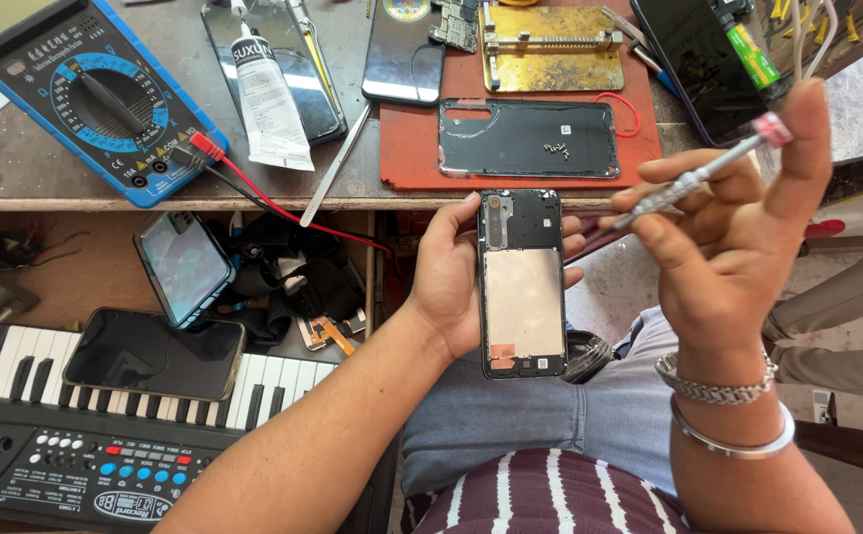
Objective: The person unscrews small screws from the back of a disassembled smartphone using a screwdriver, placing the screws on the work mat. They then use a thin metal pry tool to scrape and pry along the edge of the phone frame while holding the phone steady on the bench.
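A person's left hand (451, 282) grips an opened smartphone (521, 284) below the bench's (46, 163) front edge while the right hand (738, 237) pinches a precision screwdriver (693, 176), poised over it mid-disassembly; seating the tip in a screw head would demand care.

The left forearm rises bare from the lower left, its wrist straight, and the left hand (448, 282) is cupped palm-up with the thumb pointing upward along one side and the fingertips (572, 246) curling round from the far side in a closed grasp. The right forearm comes up from the lower right, two metal bracelets at its wrist. The right hand (733, 247) is raised higher, back toward the camera, thumb and forefinger pinched together, little finger stretched upward.
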Demonstrator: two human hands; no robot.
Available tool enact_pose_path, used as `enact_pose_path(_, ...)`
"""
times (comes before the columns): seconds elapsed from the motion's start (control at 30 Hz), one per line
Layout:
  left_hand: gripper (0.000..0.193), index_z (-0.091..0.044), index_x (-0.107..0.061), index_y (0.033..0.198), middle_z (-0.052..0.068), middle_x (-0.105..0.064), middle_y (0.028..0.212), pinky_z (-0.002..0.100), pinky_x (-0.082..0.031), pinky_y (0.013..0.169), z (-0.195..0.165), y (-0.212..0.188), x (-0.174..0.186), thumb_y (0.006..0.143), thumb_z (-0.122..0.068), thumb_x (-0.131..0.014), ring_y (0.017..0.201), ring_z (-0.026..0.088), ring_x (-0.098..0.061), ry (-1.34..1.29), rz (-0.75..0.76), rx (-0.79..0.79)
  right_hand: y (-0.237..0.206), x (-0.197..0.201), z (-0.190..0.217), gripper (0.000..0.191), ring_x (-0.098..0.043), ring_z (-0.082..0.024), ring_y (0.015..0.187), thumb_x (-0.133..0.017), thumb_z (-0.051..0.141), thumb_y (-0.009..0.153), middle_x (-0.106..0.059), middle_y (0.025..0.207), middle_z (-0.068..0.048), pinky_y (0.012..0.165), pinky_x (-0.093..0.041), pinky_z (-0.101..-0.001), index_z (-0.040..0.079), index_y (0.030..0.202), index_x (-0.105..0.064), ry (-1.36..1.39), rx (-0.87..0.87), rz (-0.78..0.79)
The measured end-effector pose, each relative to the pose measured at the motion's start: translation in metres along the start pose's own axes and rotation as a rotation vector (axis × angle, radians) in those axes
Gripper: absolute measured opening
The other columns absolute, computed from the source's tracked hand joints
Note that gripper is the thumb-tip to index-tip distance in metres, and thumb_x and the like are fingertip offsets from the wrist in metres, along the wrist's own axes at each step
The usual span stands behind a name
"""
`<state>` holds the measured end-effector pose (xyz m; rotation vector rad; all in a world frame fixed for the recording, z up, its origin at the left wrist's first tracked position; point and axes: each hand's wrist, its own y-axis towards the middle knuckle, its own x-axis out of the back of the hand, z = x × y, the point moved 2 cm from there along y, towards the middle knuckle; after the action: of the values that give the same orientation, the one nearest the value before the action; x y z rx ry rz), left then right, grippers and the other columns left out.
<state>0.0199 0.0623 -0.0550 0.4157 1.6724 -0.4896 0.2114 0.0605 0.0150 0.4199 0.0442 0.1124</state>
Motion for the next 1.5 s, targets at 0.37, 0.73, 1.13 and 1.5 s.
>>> enact_pose_path(0.37, 0.072, 0.009, -0.052, 0.141, 0.028, -0.059, 0.138, 0.054, -0.05, 0.109, 0.0, -0.002, -0.002, 0.103, -0.049, -0.033, 0.126, 0.038, -0.061, -0.015, -0.009, 0.007, -0.039, 0.037, -0.034, 0.065, -0.061, -0.015, 0.087, -0.047, 0.002, 0.092, -0.063, 0.109, -0.012, 0.072, -0.051, -0.0278, 0.003, 0.156, -0.041, 0.337, -0.499, 0.019)
enact_pose_path(0.73, 0.074, 0.009, -0.051, 0.143, 0.026, -0.06, 0.139, 0.054, -0.05, 0.11, 0.007, -0.002, -0.005, 0.104, -0.05, -0.029, 0.123, 0.038, -0.063, 0.065, 0.025, -0.015, -0.122, 0.003, -0.077, 0.046, -0.045, -0.004, 0.059, -0.074, 0.021, 0.09, -0.059, 0.085, 0.001, 0.051, -0.037, -0.0222, 0.004, 0.13, -0.057, 0.273, -0.856, 0.106)
enact_pose_path(1.13, 0.08, -0.003, -0.052, 0.141, 0.021, -0.056, 0.144, 0.049, -0.045, 0.116, 0.008, -0.005, -0.008, 0.107, -0.071, -0.026, 0.133, 0.032, -0.055, 0.089, 0.051, -0.039, -0.073, -0.003, -0.023, 0.048, -0.073, -0.02, 0.091, -0.072, 0.01, 0.09, -0.071, 0.109, -0.014, 0.08, -0.061, -0.0346, -0.002, 0.132, -0.052, 0.199, -0.536, -0.053)
enact_pose_path(1.5, 0.066, -0.003, -0.058, 0.117, 0.028, -0.059, 0.137, 0.055, -0.046, 0.112, 0.005, -0.001, -0.001, 0.108, -0.064, -0.035, 0.129, 0.039, -0.058, 0.033, 0.07, -0.041, 0.015, 0.003, 0.051, 0.016, -0.054, -0.022, 0.065, -0.077, 0.004, 0.092, -0.056, 0.076, -0.011, 0.063, -0.043, -0.0352, -0.003, 0.091, -0.063, -1.055, 0.226, -0.012)
